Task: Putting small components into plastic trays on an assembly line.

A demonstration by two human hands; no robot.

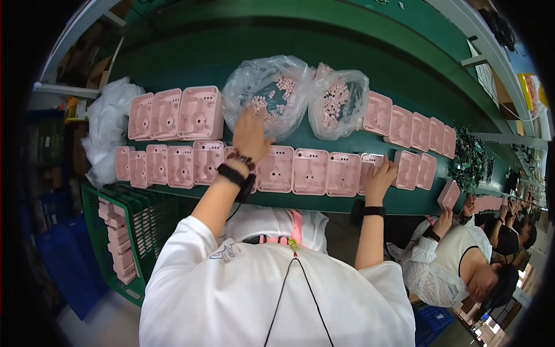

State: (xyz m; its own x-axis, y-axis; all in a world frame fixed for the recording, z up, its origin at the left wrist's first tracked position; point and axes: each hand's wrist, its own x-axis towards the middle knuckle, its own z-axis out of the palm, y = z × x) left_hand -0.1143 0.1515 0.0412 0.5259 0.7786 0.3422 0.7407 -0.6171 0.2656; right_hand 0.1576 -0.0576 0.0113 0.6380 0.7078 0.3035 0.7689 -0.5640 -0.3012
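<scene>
The left hand (250, 136) reaches open-fingered into the mouth of a clear plastic bag of small pink parts (267, 95), while the right hand (380, 176) grips a pink moulded plastic housing (372, 168) in the near row on the green worktop (191, 58). Loose parts could spill if the bag is dragged. A second clear bag (338, 103), a far row of housings (176, 113) and a co-worker's hand (444, 218) crowd the reach.

We see even, bright overhead light, mild glare on the clear bags (300, 92), strong fisheye bending, and black vignetted corners.
</scene>
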